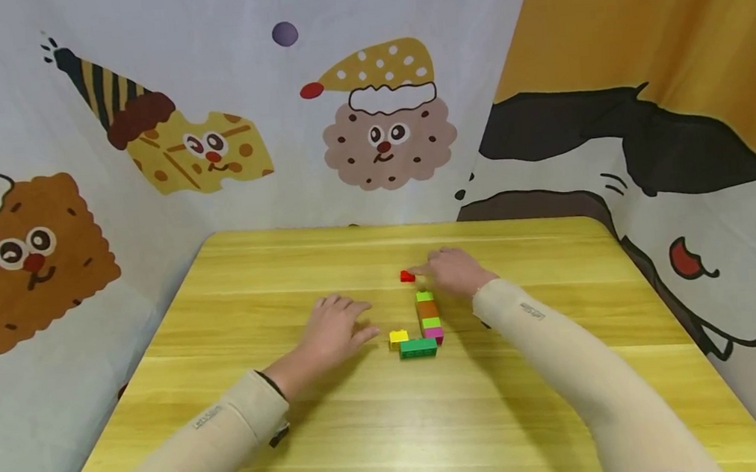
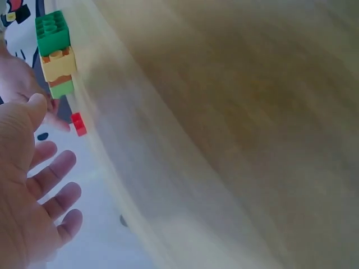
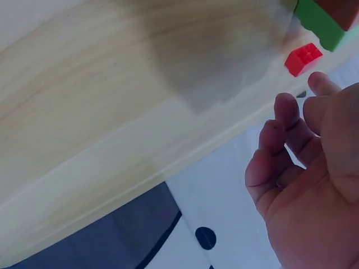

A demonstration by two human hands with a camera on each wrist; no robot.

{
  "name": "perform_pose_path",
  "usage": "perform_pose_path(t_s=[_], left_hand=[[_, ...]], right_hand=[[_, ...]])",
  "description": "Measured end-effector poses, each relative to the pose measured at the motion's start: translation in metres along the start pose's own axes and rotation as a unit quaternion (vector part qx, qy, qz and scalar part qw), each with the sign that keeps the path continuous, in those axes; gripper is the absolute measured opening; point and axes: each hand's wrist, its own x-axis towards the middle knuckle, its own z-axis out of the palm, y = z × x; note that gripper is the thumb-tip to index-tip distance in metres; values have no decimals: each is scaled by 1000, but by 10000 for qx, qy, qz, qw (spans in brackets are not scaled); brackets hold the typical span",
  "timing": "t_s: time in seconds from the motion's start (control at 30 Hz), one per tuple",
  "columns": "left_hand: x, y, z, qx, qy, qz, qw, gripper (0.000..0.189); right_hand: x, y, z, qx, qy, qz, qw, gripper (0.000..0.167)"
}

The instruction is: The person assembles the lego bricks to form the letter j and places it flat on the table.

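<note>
My right hand (image 1: pixel 455 270) is beside a small red toy brick (image 1: pixel 407 276), its index finger stretched toward it. In the right wrist view the other fingers curl loosely around nothing, and a small gap shows between fingertip and red brick (image 3: pixel 303 59). My left hand (image 1: pixel 335 330) hovers left of the brick group, fingers spread and holding nothing. Nearest to it is a yellow brick (image 1: pixel 398 339), with a green brick (image 1: pixel 418 349) in front. Behind these runs a row with a lime-green brick (image 1: pixel 424 296), an orange-brown brick (image 1: pixel 428 310) and a magenta brick (image 1: pixel 433 334).
All the bricks lie on a wooden table (image 1: pixel 343 449), right of its middle. A white curtain (image 1: pixel 231 24) printed with cartoon figures hangs behind the table's back edge and along its sides.
</note>
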Motion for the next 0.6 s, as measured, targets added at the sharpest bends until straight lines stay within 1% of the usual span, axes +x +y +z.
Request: perform_pose_path(t_s=[0.07, 0.13, 0.23, 0.3, 0.37, 0.47, 0.6], left_hand=[[-1, -3, 0, 16, -21, -27, 10000, 55], [-2, -4, 2, 74, -78, -57, 9999, 55], [-4, -6, 5, 63, -149, -63, 9998, 55], [-5, -7, 6, 49, -176, -74, 9998, 56], [-6, -9, 7, 21, -154, -84, 9998, 55], [-7, -12, 8, 22, -152, -128, 9998, 54], [-7, -14, 9, 75, -198, -167, 9996, 55]], right_hand=[[3, -1, 2, 17, -11, -70, 10000, 42], [4, -1, 3, 144, -24, -100, 9998, 43], [0, 2, 5, 247, -47, -83, 9997, 40], [-5, 6, 4, 212, -20, -39, 9998, 40], [-10, 11, 3, 150, -24, 22, 9999, 46], [-16, 15, 3, 65, -33, -13, 10000, 59], [-19, 16, 6, 77, -81, -145, 9998, 60]])
